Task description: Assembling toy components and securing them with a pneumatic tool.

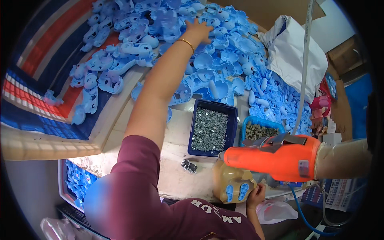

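Observation:
My left hand (pixel 198 31) reaches far out over a heap of light-blue molded plastic shells (pixel 204 61), fingers spread and touching the pile. Down at the near edge, my right hand (pixel 256 196) is beside a tan molded fixture (pixel 219 181), its fingers curled together; whatever they may hold is hidden. Two small blue foot-shaped pieces (pixel 243 192) sit on the fixture. Just above it, an orange electric screwdriver (pixel 276 158) lies sideways with its tip pointing left. Behind the tip stands a dark-blue tray (pixel 193 138) filled with small silver screws.
A light-blue basket (pixel 244 130) of brownish small parts stands right of the screw tray. Loose screws (pixel 189 165) lie on the worktop. Smaller blue pieces (pixel 276 98) pile up under a white bag (pixel 296 52). A striped cloth (pixel 36 100) covers the left side; a hose (pixel 306 60) hangs at right.

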`<state>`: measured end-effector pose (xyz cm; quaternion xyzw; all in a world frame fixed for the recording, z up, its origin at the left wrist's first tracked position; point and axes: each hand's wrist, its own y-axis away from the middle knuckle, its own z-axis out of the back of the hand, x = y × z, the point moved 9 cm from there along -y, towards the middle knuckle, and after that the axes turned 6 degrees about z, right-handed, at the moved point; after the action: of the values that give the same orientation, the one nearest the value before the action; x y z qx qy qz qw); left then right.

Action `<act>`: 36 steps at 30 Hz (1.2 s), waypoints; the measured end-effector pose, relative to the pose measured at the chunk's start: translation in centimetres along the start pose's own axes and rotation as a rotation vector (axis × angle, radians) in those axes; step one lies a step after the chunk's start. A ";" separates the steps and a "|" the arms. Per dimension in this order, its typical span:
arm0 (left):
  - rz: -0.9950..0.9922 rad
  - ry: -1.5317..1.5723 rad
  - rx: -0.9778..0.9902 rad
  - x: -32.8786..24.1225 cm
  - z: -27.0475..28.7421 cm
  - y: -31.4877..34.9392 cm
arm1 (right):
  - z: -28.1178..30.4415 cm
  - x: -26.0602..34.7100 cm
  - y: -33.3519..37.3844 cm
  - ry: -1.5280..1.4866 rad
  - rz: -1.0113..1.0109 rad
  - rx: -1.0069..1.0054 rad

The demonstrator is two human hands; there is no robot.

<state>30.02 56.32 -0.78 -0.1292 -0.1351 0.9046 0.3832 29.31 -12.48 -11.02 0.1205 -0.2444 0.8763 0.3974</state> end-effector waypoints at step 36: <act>-0.238 -0.042 0.356 -6.0 1.1 4.3 | 0.8 -0.1 -0.4 -0.107 -0.128 -0.066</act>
<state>30.84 48.96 -0.42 -0.0237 0.0043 0.8649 0.5013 29.66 -12.77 -10.27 0.1694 -0.2860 0.8328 0.4427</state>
